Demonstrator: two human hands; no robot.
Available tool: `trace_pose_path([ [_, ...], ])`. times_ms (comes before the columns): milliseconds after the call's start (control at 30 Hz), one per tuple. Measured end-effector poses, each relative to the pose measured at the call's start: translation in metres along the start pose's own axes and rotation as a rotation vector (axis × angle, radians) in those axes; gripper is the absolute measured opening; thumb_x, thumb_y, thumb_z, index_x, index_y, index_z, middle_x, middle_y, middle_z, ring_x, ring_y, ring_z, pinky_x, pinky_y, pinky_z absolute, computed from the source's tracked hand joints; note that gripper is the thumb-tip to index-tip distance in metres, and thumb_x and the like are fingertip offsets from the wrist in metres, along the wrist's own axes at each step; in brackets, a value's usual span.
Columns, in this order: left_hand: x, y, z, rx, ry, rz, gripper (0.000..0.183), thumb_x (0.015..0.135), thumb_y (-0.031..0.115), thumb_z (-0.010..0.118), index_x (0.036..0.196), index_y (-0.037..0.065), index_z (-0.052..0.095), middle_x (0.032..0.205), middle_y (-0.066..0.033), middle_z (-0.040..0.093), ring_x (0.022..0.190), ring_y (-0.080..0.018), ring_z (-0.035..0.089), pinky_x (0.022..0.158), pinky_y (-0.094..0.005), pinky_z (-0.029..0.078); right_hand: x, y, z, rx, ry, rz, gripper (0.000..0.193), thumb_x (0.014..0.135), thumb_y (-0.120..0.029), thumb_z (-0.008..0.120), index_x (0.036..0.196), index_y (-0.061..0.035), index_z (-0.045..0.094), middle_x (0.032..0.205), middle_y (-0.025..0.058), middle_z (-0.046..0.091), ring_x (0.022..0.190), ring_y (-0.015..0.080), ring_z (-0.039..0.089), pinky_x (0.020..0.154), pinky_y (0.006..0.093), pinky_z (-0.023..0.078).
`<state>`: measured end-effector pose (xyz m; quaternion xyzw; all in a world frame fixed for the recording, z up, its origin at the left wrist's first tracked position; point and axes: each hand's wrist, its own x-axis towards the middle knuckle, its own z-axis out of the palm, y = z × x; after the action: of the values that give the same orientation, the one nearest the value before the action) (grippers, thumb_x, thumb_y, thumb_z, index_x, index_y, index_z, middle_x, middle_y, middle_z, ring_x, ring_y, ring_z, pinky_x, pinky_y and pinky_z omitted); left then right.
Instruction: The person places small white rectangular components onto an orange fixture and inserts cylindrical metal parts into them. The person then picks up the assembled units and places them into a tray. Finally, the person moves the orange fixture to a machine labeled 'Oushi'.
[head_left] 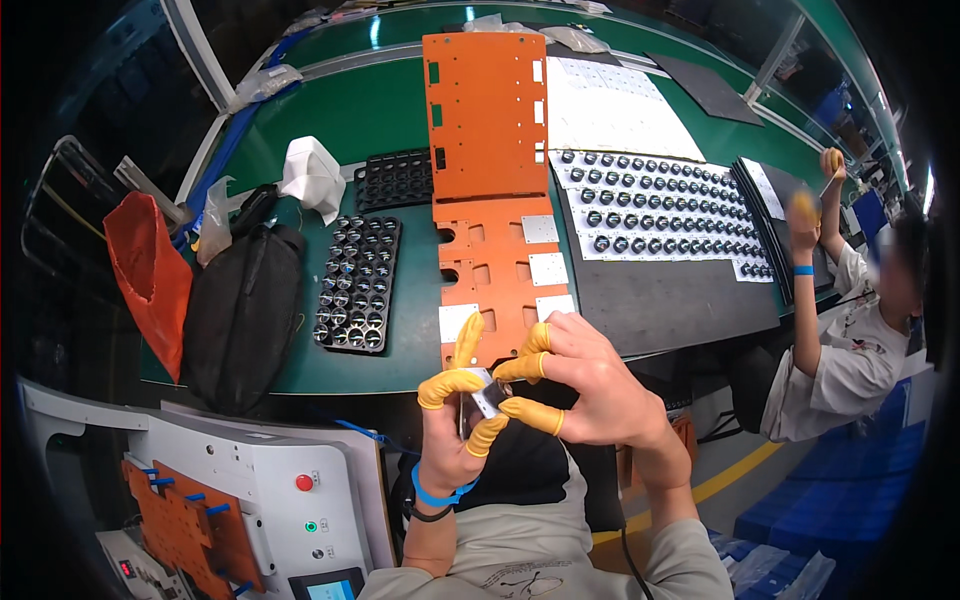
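Note:
Both my hands wear yellow finger cots and meet just off the table's near edge. My left hand (446, 432) is closed on a small white square plate (484, 400), gripping it by its edges with the index finger raised. My right hand (607, 388) pinches a short black lens (503, 392) against the plate's face; the fingers partly hide where they touch. Beyond them lies the hinged orange fixture (488, 325), its lid (490, 120) folded back. White plates (548, 268) sit in several of its recesses.
Left of the fixture, a black tray (383, 335) holds lenses; behind it lies another black tray (392, 180). Rows of lenses on white plates (660, 205) cover a black mat (670, 300). A black bag (245, 310) and machine (270, 490) stand left. A co-worker (850, 350) works at right.

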<state>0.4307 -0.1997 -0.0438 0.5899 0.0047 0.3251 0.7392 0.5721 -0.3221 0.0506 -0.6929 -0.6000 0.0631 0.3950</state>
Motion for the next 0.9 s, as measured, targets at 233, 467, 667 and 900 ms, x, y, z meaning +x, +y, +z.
trace_pose_path([
  [233, -0.002, -0.007, -0.006, 0.161, -0.003, 0.07, 0.045, 0.086, 0.015, 0.079, 0.119, 0.009, 0.049, 0.129, -0.014, 0.057, 0.07, -0.006, 0.047, 0.06, -0.0203, 0.038, 0.001, 0.012, -0.005, 0.03, -0.117, -0.026, 0.032, 0.075, -0.017, 0.081, 0.102, -0.0029, 0.071, 0.089, 0.0085, 0.054, 0.085, 0.0281, 0.05, 0.071, 0.0392, 0.046],
  [467, -0.006, -0.007, -0.007, 0.205, -0.034, -0.005, 0.053, 0.088, 0.019, 0.078, 0.122, 0.007, 0.04, 0.123, -0.0172, 0.054, 0.095, -0.0184, 0.061, 0.084, -0.0304, 0.05, 0.001, 0.02, -0.007, 0.125, -0.134, -0.023, 0.036, 0.077, -0.019, 0.08, 0.109, -0.0057, 0.071, 0.09, 0.0076, 0.056, 0.087, 0.0279, 0.051, 0.077, 0.0385, 0.045],
  [667, -0.002, -0.013, -0.004, 0.174, -0.04, 0.054, 0.044, 0.085, 0.015, 0.08, 0.116, 0.01, 0.049, 0.146, -0.0237, 0.047, 0.064, -0.006, 0.044, 0.058, -0.0205, 0.038, -0.001, 0.024, -0.009, 0.137, -0.153, -0.045, 0.036, 0.078, -0.018, 0.079, 0.11, -0.0053, 0.07, 0.092, 0.0082, 0.054, 0.088, 0.0288, 0.05, 0.076, 0.0394, 0.045],
  [900, -0.007, -0.01, -0.002, 0.206, -0.049, -0.034, 0.052, 0.087, 0.02, 0.08, 0.117, 0.007, 0.041, 0.134, -0.0233, 0.05, 0.098, -0.0172, 0.058, 0.085, -0.0304, 0.048, -0.006, 0.022, -0.014, 0.056, -0.123, -0.072, 0.036, 0.075, -0.019, 0.082, 0.107, -0.006, 0.072, 0.092, 0.006, 0.057, 0.086, 0.027, 0.053, 0.077, 0.0383, 0.045],
])
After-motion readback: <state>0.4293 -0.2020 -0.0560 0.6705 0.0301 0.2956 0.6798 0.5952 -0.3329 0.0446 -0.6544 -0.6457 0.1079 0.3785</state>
